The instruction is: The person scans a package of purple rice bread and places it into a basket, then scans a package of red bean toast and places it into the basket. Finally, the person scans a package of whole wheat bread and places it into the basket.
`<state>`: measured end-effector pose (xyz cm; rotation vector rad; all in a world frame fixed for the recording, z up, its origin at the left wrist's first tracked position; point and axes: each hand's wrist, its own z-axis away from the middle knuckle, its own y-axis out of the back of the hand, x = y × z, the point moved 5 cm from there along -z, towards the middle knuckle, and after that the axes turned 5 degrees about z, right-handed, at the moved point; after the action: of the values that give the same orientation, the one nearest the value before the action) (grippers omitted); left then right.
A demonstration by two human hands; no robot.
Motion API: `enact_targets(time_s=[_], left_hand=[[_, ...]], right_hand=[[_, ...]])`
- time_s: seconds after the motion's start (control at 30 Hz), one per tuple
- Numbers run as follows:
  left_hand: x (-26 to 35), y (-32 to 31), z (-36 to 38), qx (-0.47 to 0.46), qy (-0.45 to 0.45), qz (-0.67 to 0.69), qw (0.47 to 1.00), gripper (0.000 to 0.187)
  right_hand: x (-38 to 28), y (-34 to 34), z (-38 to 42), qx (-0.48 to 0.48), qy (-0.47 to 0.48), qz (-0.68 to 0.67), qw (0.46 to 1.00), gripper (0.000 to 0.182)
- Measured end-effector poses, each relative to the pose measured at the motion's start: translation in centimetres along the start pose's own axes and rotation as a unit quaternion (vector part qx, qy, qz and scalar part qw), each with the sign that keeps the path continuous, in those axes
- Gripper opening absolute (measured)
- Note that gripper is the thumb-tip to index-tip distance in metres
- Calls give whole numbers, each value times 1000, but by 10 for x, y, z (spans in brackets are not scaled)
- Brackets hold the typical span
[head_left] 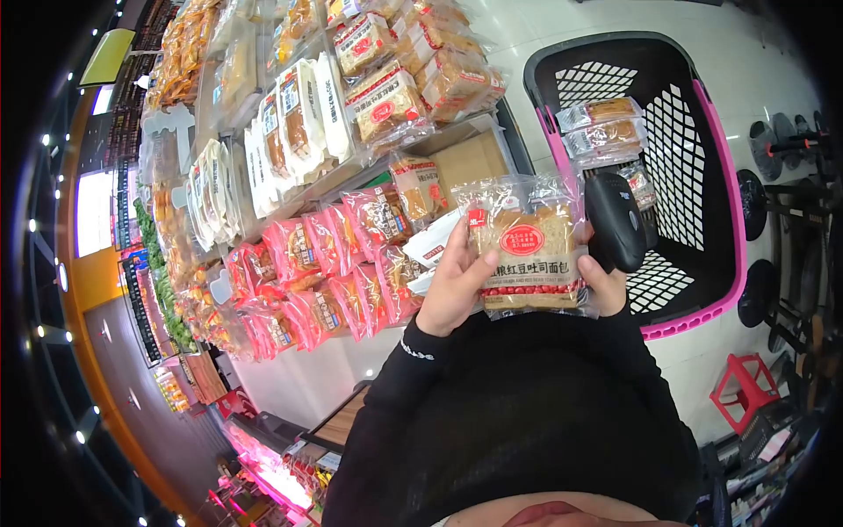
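Note:
A clear-wrapped pack of sliced bread (531, 246) with a red oval label and a red-bean print is held upright in front of my chest. My left hand (452, 285) grips its left edge, thumb over the front. On the opposite edge, my right hand (606, 285) closes round the wrapper with its thumb forward. Directly beyond the right hand is a rounded black device (615, 220), overlapping the basket in this view. Just left of the pack, another wrapped loaf (420, 189) leans in a display compartment.
A black shopping basket (716, 140) with pink trim holds several wrapped breads (601, 127). The bread display at left carries pink-wrapped buns (294, 250), white-wrapped loaves (299, 123) and more toast packs (384, 105). A red stool (745, 391) stands on the tiled floor at right.

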<state>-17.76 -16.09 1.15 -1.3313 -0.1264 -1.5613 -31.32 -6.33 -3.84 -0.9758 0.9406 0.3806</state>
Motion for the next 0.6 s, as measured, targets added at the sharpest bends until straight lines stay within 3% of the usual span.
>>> enact_targets(time_s=[0.2,0.27,0.33,0.4,0.47,0.53,0.6], left_hand=[[31,13,6,-50,17,-49,997,49],[50,13,4,-103,57,-119,986,53],[56,20,-1,-206,113,-204,950,53],[62,27,-7,-226,141,-237,934,50],[63,16,-6,-323,204,-304,873,48],[53,19,-15,-357,217,-343,841,48],[50,18,-17,-326,231,-350,847,48]], right_hand=[[-21,-20,4,-135,124,-77,980,39],[-25,-18,-2,-99,136,-74,983,38],[-24,-22,-8,-119,84,-53,988,39],[-18,-34,-9,-175,38,-50,982,41],[-11,-45,-7,-201,22,-34,979,40],[-3,-53,-4,-215,7,-56,975,45],[0,-51,-3,-124,68,48,989,53]])
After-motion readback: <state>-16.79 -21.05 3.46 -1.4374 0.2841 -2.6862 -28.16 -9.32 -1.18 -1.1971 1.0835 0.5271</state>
